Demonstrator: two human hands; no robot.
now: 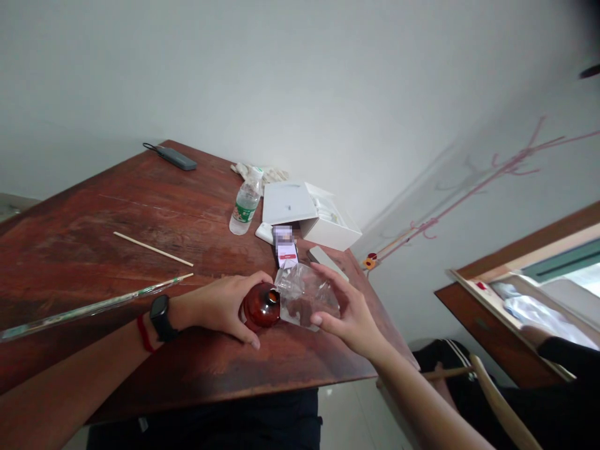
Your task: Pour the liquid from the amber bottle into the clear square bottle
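Note:
A round amber bottle (260, 309) with an open neck stands near the front edge of the wooden table (210, 365). My left hand (229, 306) is wrapped round its left side, with a black watch on the wrist. Just right of the bottle, my right hand (347, 309) grips a clear, crinkled plastic container (307, 297) between thumb and fingers. The container's left side meets the bottle near its neck; whether they touch I cannot tell. A lit phone (285, 247) lies behind the container.
Behind stand a water bottle (245, 203) and an open white box (330, 228). One bare chopstick (152, 249) and a wrapped one (94, 307) lie left. A grey device (175, 157) rests at the back left. A seated person (450, 362) is at the right, beyond the table.

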